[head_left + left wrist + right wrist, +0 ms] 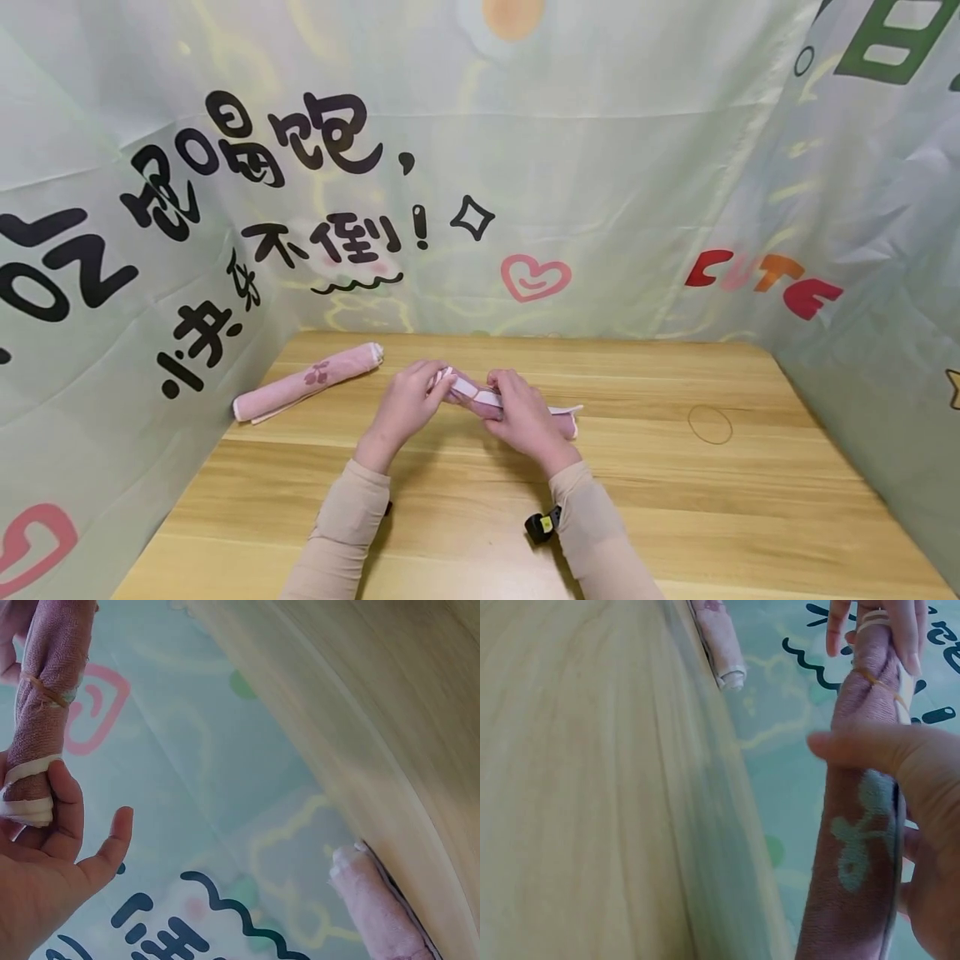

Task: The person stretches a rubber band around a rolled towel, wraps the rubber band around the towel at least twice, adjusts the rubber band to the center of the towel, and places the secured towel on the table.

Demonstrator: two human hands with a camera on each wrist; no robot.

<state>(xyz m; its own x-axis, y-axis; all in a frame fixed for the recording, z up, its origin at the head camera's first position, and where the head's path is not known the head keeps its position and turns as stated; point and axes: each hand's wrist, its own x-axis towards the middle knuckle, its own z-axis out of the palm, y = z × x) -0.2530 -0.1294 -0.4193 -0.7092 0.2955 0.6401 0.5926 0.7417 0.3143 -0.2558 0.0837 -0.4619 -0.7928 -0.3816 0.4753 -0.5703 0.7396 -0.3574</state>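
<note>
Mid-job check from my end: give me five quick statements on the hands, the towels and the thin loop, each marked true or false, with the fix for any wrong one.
1. The left hand and right hand hold the same mauve towel. True.
2. The mauve towel is spread flat. False: it is rolled up.
3. A brown band circles the mauve towel between the hands. True.
4. A paler pink towel lies to the left of both hands. True.
5. The thin loop lies on the paler pink towel. False: it lies on the table, right of both hands.
</note>
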